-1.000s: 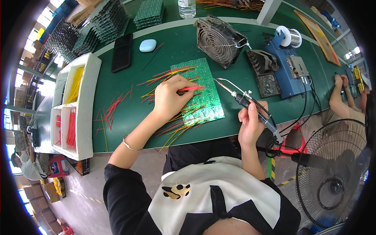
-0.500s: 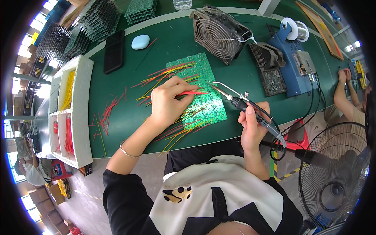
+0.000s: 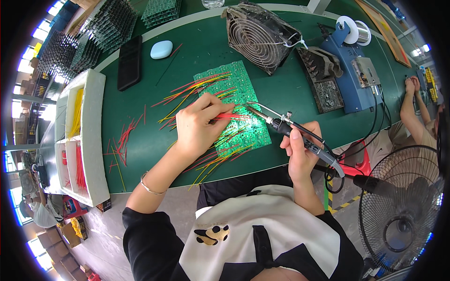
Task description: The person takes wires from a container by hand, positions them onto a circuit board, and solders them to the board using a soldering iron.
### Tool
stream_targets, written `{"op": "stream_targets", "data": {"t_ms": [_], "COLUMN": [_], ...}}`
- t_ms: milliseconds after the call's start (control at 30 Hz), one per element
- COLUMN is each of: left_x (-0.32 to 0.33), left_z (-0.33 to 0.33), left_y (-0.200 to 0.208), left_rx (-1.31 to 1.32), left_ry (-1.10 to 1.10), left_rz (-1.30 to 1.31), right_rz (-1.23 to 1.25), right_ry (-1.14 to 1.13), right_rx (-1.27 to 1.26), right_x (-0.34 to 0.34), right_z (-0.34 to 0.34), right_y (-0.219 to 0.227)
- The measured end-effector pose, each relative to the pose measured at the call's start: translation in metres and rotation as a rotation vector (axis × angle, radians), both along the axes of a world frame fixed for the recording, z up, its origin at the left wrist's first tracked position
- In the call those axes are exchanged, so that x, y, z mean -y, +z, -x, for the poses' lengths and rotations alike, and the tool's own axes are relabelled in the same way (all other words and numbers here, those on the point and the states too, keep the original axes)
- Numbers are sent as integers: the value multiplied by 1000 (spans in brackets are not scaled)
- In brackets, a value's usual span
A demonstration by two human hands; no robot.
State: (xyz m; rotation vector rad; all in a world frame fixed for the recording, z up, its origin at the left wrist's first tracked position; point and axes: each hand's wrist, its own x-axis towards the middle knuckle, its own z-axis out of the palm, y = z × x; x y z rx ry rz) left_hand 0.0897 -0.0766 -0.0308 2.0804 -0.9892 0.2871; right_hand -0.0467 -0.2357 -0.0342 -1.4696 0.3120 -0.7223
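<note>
1. The left hand (image 3: 199, 129) lies on the green board (image 3: 234, 110), which sits on the green table (image 3: 140, 98) in front of the person. Its fingertips are pressed together, pinching a red wire (image 3: 232, 115) at the board.
2. The right hand (image 3: 300, 152) has its fingers curled tight around the iron (image 3: 293, 131), whose tip points at the board just beside the pinched wire.
3. Risk, as I judge it: the tip is very near the left fingertips, so a small slip of either hand could burn a finger.
4. Risk: many red and yellow wires (image 3: 211, 159) fan out under and around the left hand. Dragging the wrist across them could pull a lead out of place or shift the board.
5. Risk: the iron's cable (image 3: 335, 171) hangs in a loop off the table edge by the right wrist. A snag there could jerk the tip off its spot.
6. Around: loose wires (image 3: 123, 140) lie left of the board, and a white tray (image 3: 93, 140) with yellow and red wires stands further left.
7. Behind the board are a fan in a metal frame (image 3: 260, 37), a blue station (image 3: 354, 77) with a solder reel (image 3: 349, 29), a black phone (image 3: 130, 62) and a pale blue case (image 3: 161, 49).
8. A floor fan (image 3: 401, 210) stands at the right. Another person's hands (image 3: 411, 86) work at the table's far right, well apart.
9. Nothing lies between the iron tip and the board.
</note>
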Motion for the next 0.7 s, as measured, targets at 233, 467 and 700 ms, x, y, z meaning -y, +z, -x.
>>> {"op": "stream_targets", "data": {"t_ms": [233, 467, 700], "left_x": [1, 0, 0], "left_z": [-1, -1, -1], "left_y": [-2, -1, -1], "left_rx": [20, 74, 98], "left_ry": [5, 8, -3], "left_rz": [4, -23, -42], "right_rz": [5, 21, -1], "right_ry": [-2, -17, 3], "right_rx": [-18, 2, 10], "right_x": [-1, -1, 0], "right_z": [-1, 0, -1], "right_y": [1, -1, -1]}}
